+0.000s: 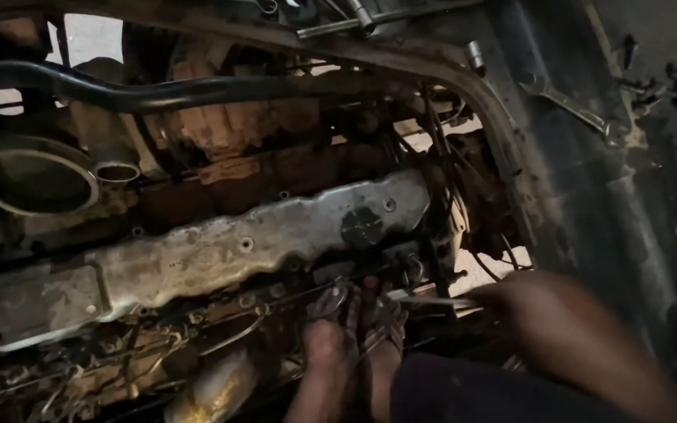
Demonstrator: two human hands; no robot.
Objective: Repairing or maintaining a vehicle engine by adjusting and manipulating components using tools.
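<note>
Head view | engine valve cover point(221, 251) greasy, lying across frame | left hand point(354, 329) fingers spread, grip open, pressed on engine side just below cover | right hand point(495, 301) blurred, grip closed on thin metal rod point(432, 301) | spanner point(577, 110) on frame rail, well apart

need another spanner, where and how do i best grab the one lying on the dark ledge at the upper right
Grip the spanner at mid-shaft, coming from above. It lies flat and diagonal on the dark ledge, with bare ledge along both sides of its slim shaft, while its heads at either end are wider and more awkward to pinch.
</note>
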